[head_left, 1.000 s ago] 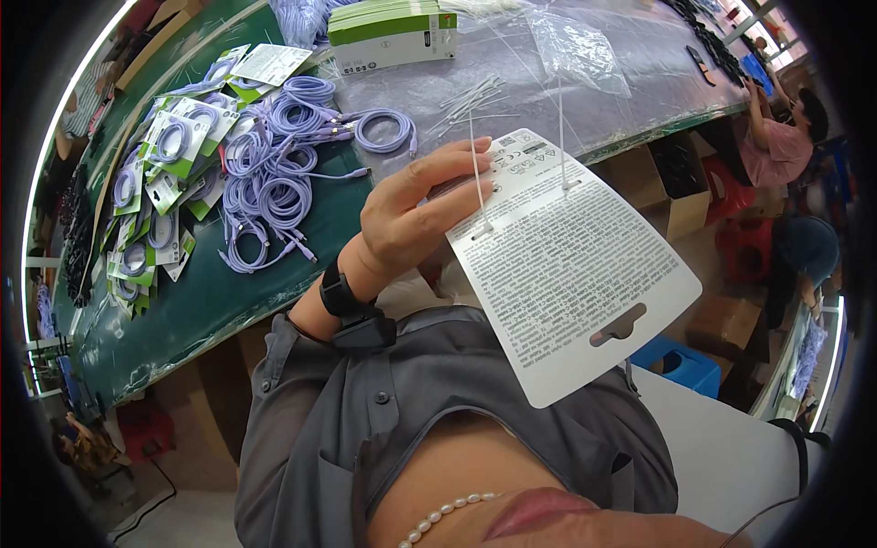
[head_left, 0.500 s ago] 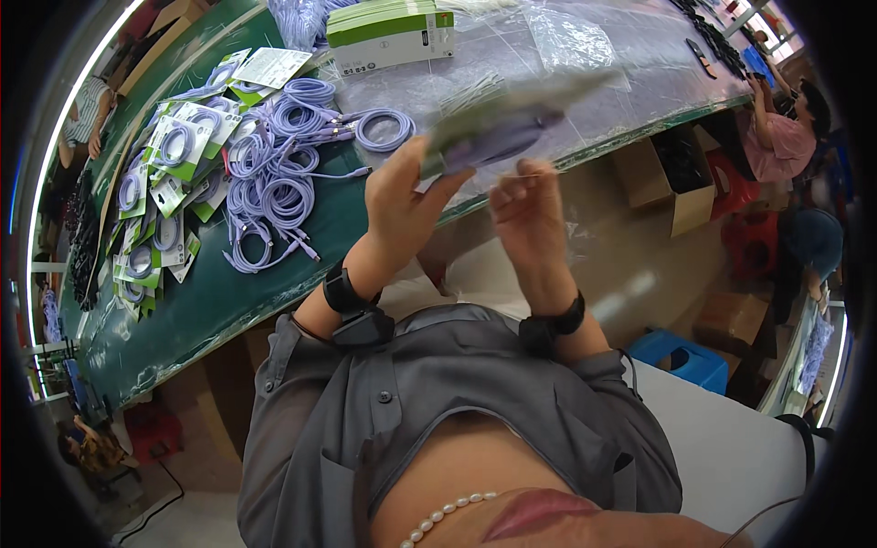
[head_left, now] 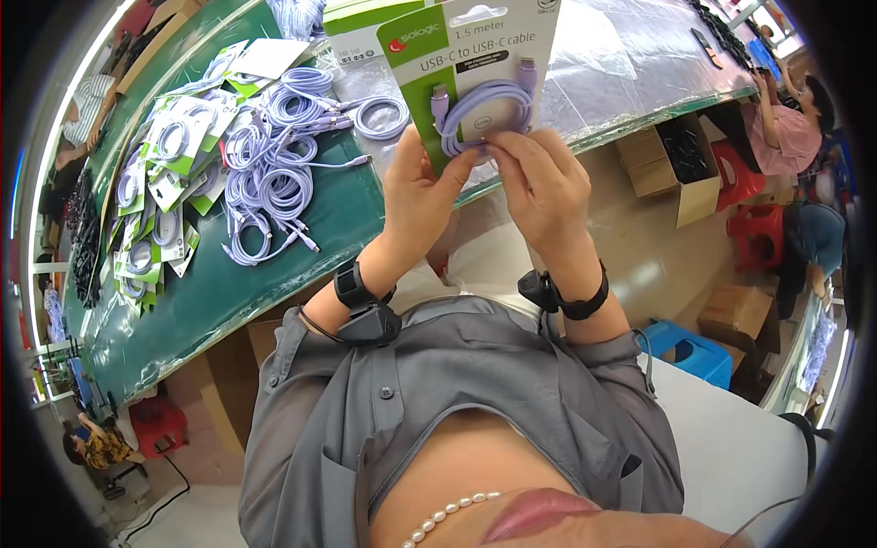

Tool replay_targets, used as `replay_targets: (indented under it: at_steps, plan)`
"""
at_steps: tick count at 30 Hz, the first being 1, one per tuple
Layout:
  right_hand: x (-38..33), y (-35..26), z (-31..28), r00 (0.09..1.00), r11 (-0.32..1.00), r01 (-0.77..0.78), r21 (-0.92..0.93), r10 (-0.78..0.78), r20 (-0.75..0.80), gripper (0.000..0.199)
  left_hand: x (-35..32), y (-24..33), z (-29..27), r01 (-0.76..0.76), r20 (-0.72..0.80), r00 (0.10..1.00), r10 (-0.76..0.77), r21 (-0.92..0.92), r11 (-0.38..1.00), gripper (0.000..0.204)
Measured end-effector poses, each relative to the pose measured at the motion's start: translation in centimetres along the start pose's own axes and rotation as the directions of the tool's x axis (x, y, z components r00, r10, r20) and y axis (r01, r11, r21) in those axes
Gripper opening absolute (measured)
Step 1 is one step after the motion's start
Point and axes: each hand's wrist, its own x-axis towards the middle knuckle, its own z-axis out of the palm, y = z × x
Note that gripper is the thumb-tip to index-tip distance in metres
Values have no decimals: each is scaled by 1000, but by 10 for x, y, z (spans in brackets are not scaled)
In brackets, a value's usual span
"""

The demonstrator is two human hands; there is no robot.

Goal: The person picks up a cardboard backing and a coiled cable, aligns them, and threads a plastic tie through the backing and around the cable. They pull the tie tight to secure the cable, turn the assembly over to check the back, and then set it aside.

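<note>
A green and white packaging card [head_left: 411,78] with a hang hole at its top stands upright in front of me, its front toward me. A coiled lilac cable [head_left: 498,89] lies against it, both plug ends pointing up. My left hand [head_left: 420,194] is closed on the card's lower left edge, thumb at the front. My right hand [head_left: 546,187] pinches at the bottom of the coil, its fingertips next to my left thumb. What exactly lies between those fingertips is hidden. Left of my hands is a pile of loose lilac cables [head_left: 288,196].
Carded lilac cables [head_left: 174,183] are heaped on the green table [head_left: 338,215]. A box of green cards [head_left: 352,32] stands behind the held card. A cutter [head_left: 705,47] lies far right. Cartons [head_left: 647,164], a blue stool [head_left: 687,352] and seated people are to the right.
The card, blurred and tilted before, now faces me upright. My right hand, earlier apart from it, has come up to the coil's lower edge. My left hand still holds the card.
</note>
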Motion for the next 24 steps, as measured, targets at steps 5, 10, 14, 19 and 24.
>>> replay_targets:
  at_steps: [5, 10, 14, 19, 24]
  plan:
    - [1, 5, 1, 982, 996, -80, 46, 71, 177, 11, -2, -7, -6, 131, -11, 991, -130, 31, 991, 25]
    - [-25, 18, 5, 949, 975, -195, 109, 159, 272, 10, -16, -28, -9, 193, -17, 981, -193, -30, 981, 23]
    - [-18, 16, 4, 946, 938, -299, 177, 266, 185, 10, -6, -30, -13, 166, -10, 986, -166, 15, 986, 24]
    - [-18, 7, -3, 958, 964, -241, 113, 218, 189, 10, -7, -23, -9, 118, -38, 992, -119, -32, 992, 24]
    - [-19, 3, -1, 966, 974, -213, 82, 197, 168, 10, -12, -27, -11, 108, -48, 993, -107, 32, 994, 25]
